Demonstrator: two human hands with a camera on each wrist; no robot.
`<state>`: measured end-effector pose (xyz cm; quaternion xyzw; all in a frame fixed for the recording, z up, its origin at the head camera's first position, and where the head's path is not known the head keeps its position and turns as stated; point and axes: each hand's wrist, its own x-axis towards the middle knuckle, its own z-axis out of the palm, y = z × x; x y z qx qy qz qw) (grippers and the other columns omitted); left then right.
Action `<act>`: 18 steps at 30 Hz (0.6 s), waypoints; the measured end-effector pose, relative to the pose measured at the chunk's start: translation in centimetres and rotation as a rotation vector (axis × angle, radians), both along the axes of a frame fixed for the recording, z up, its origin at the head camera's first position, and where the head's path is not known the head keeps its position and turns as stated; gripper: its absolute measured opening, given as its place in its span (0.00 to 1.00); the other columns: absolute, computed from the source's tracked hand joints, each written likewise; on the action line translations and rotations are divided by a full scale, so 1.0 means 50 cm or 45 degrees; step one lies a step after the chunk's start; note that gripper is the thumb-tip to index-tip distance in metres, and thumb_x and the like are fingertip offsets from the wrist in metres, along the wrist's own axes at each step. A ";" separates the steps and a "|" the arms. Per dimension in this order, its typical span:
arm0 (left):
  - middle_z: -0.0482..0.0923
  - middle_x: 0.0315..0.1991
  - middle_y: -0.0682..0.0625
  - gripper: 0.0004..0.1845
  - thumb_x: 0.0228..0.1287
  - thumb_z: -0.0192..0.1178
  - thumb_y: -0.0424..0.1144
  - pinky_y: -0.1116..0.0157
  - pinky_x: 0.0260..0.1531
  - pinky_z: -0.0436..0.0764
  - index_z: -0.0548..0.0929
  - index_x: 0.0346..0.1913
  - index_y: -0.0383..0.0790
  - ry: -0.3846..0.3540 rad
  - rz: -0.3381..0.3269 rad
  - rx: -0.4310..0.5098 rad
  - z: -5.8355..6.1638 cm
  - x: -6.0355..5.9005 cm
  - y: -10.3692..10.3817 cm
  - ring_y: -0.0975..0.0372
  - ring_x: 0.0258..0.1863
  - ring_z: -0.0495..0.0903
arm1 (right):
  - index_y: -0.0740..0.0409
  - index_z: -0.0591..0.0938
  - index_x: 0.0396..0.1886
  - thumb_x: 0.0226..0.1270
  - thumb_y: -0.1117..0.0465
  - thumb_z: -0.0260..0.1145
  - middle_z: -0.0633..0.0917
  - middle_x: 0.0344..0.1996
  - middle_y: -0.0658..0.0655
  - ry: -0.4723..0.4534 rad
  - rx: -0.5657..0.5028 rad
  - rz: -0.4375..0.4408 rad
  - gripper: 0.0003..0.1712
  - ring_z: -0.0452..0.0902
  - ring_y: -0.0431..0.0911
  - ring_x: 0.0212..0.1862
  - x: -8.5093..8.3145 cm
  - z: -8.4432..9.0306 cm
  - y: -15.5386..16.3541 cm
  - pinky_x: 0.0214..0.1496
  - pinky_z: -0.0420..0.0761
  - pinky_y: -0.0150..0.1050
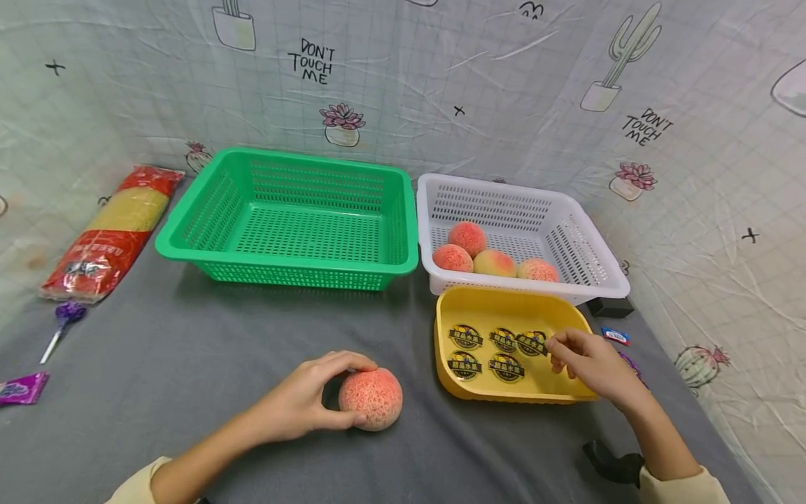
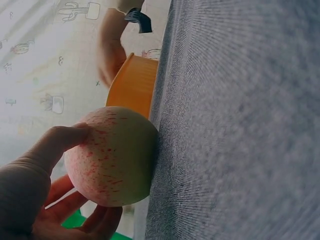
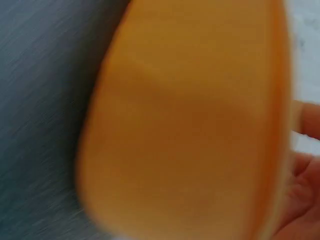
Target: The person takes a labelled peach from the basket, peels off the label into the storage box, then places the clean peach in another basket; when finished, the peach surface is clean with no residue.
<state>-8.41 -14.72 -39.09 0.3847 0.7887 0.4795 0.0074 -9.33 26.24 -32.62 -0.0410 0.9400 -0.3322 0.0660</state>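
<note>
On the grey cloth in front of me, my left hand [image 1: 302,402] holds a pink, speckled peach [image 1: 373,399], thumb on the near side and fingers behind. The left wrist view shows the pale underside of the peach [image 2: 117,155] resting on the cloth. Over the yellow basket [image 1: 544,386], my right hand [image 1: 585,358] pinches the edge of a round black-and-gold fruit sticker [image 1: 531,343]. Several similar stickers [image 1: 464,365] lie inside that basket. In the blurred right wrist view, the basket's outer wall [image 3: 185,125] hides most of the right hand [image 3: 302,195].
A green basket [image 1: 286,264] stands at the back left. Beside it, a white basket [image 1: 604,283] holds several peaches [image 1: 467,238]. At the left lie a red-and-yellow packet [image 1: 116,231], a purple lollipop [image 1: 68,311] and a purple wrapper [image 1: 24,388]. A small dark box [image 1: 609,307] sits behind the yellow basket.
</note>
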 end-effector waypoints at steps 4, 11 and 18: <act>0.76 0.50 0.60 0.25 0.50 0.72 0.38 0.61 0.46 0.76 0.78 0.53 0.50 0.015 0.002 0.002 0.001 0.002 0.000 0.65 0.49 0.74 | 0.62 0.77 0.28 0.71 0.60 0.59 0.75 0.19 0.51 -0.045 0.176 0.005 0.12 0.68 0.44 0.20 -0.004 -0.015 0.021 0.21 0.70 0.35; 0.76 0.51 0.60 0.25 0.50 0.73 0.40 0.62 0.48 0.75 0.78 0.54 0.49 0.028 0.012 -0.009 0.004 0.001 0.001 0.65 0.50 0.74 | 0.63 0.78 0.22 0.65 0.67 0.59 0.74 0.18 0.52 -0.038 0.534 0.077 0.11 0.67 0.45 0.22 -0.027 -0.030 0.015 0.23 0.67 0.38; 0.75 0.52 0.60 0.26 0.51 0.72 0.40 0.62 0.49 0.75 0.78 0.54 0.49 0.016 0.019 -0.023 0.002 0.004 0.002 0.64 0.52 0.73 | 0.58 0.72 0.14 0.61 0.68 0.61 0.69 0.13 0.52 -0.004 0.708 0.093 0.16 0.63 0.46 0.19 -0.035 -0.044 -0.001 0.23 0.64 0.40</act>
